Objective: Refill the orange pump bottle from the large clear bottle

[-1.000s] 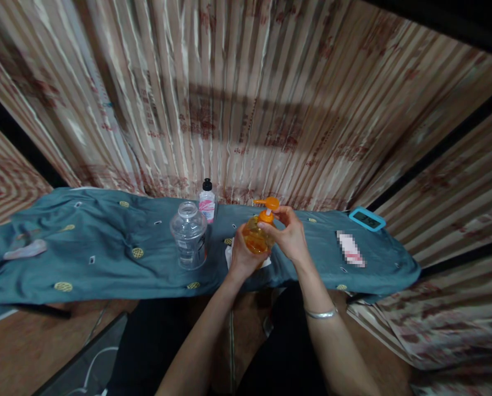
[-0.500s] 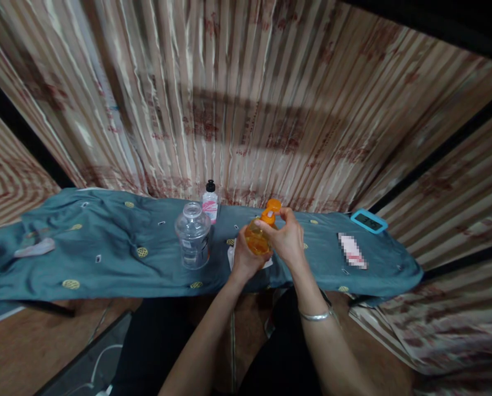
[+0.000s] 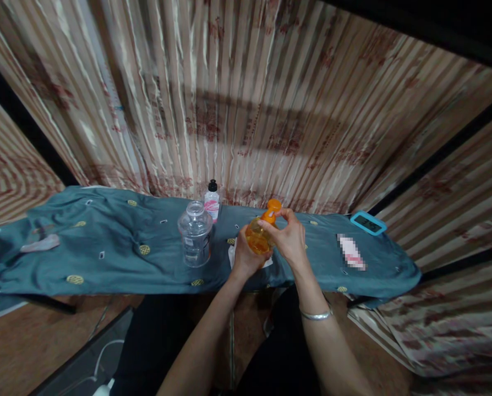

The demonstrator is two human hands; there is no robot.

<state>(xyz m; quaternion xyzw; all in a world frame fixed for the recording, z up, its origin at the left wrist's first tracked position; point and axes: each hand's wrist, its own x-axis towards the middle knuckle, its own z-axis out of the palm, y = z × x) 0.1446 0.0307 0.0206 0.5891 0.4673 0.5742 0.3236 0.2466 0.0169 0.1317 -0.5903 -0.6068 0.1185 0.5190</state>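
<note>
A clear bottle with orange liquid in it is tilted above the middle of the cloth. My left hand is wrapped round its body. At its neck, the thumb and fingers of my right hand pinch the orange cap, whose round top sticks up at the far side. Left of my hands stands a clear, open-necked plastic jar, upright. Just behind the jar is a small bottle with a black top and a pink label. Something white and flat lies partly hidden beneath my left hand.
A teal cloth with a pineapple print covers the long narrow table. A blue-framed digital clock and a blurred white-and-pink packet lie to the right. At the far left is a pale object. Striped curtains hang behind.
The view has shifted slightly, so the things on the table sit a little differently in it. Both hands keep the same hold on the bottle and its cap.
</note>
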